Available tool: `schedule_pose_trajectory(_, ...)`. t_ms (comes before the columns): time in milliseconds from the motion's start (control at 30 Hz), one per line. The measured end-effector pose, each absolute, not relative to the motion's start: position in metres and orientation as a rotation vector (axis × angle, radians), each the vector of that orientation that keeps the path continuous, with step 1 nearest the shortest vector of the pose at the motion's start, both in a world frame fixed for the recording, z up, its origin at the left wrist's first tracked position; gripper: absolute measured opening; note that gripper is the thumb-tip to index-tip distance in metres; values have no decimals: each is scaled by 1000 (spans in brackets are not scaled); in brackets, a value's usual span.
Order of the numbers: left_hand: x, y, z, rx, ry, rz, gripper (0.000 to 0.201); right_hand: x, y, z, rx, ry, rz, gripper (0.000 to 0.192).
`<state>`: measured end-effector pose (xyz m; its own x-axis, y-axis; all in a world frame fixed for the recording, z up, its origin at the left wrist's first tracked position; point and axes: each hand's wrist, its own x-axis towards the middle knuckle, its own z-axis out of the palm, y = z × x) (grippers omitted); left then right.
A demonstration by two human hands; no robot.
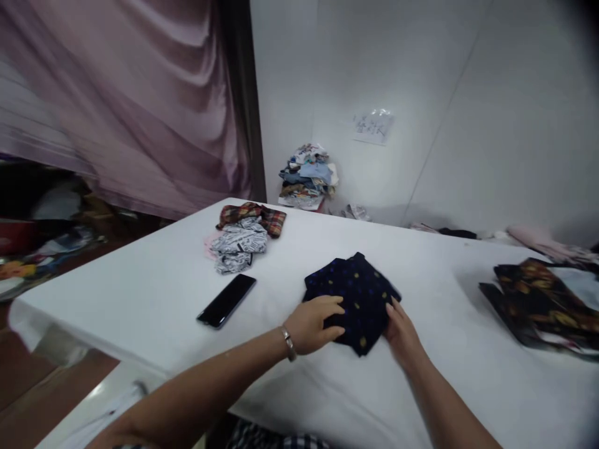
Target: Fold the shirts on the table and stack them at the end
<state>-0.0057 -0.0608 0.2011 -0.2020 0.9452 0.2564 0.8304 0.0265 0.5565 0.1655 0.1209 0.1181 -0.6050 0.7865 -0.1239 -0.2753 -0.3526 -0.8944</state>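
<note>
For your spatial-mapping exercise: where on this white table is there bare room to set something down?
Bare cloth lies left of the phone, and between the dark dotted cloth and the floral garment. It is crowded at the far-left clothes heap and around both hands.

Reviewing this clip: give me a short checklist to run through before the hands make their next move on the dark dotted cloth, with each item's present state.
1. Left hand on the dark dotted cloth: ok, its fingers lie flat on the cloth's left part.
2. Right hand on the cloth: ok, its fingers touch the right edge.
3. Cloth lying folded and flat on the white table: ok, compact shape, no part hangs over the edge.
4. Phone apart from the cloth: ok, it lies to the left with bare table between.
5. Floral fabric apart from the cloth: ok, it lies far right.
6. Folds underneath even: cannot tell, hidden.
</note>
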Motion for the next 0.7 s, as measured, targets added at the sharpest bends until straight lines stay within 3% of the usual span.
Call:
schedule_pose_trajectory(367,-79,1,164,895,2507,987,44,166,144,104,-796,-1159,1887,80)
schedule_pose_trajectory(533,-77,22,165,632,2259,1124,20,166,146,110,-752,-1222,1785,77)
schedule_pose_trajectory(700,-66,17,194,506,1820,1492,20,181,163,124,-777,-1109,1644,73)
